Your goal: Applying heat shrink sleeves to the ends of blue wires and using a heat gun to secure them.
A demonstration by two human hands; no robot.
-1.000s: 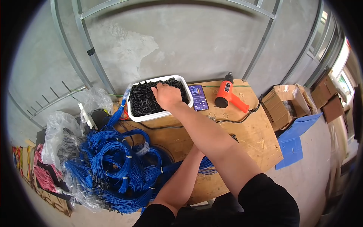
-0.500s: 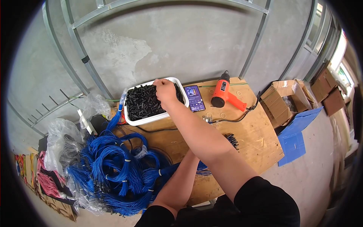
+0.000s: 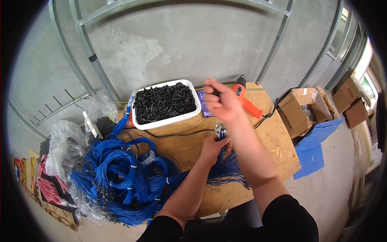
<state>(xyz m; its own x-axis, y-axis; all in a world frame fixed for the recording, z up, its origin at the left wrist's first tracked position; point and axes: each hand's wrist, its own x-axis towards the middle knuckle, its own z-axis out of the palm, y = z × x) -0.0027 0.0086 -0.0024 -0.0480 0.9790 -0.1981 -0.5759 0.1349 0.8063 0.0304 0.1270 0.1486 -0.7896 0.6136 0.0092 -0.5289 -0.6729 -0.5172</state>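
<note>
The bunch of thin blue wires with metal tips (image 3: 221, 139) near the middle of the wooden table (image 3: 278, 141) looks light and bendy, best held just under the tips. The left hand (image 3: 213, 147) squeezes it there. The right hand (image 3: 221, 101) is lifted above, pinching a small black tube piece (image 3: 216, 93), past the white tray of black tubes (image 3: 166, 103) at the back edge.

This is a rough workshop for assembling cables, set in an unfinished room with a bare grey concrete wall (image 3: 181, 44) and metal framing. A plywood worktop (image 3: 278, 141) carries a white tray of short black tubes (image 3: 165, 103), an orange heat gun (image 3: 246, 99) and heaped bundles of blue wire (image 3: 121, 177). Open cardboard boxes (image 3: 300, 109) stand beside it.
</note>
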